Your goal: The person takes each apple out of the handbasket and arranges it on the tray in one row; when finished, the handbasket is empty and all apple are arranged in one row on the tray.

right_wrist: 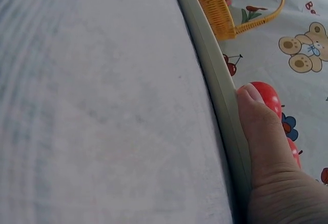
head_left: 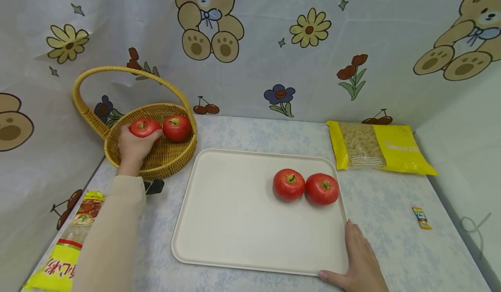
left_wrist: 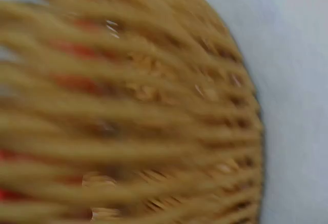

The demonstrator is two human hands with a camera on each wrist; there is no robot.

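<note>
Inside the wicker basket (head_left: 168, 164), my left hand (head_left: 135, 146) grips a red apple (head_left: 145, 127), thumb on its right side. A second apple (head_left: 177, 128) sits beside it in the basket. The left wrist view is filled by the basket's blurred woven wall (left_wrist: 169, 111), with red showing through the gaps. My right hand (head_left: 360, 261) rests at the near right corner of the white tray (head_left: 235, 222), fingers extended along the side and thumb at the front edge. On the tray's right part, an apple (head_left: 288, 185) and another apple (head_left: 322, 189) lie side by side.
A yellow bag of dry food (head_left: 362, 146) lies behind the tray on the right. A small wrapped packet (head_left: 422, 218) is at the far right. Beside my left sleeve (head_left: 113, 235) is another yellow bag (head_left: 62, 257). Bear-printed cloth (head_left: 258, 44) hangs behind the table.
</note>
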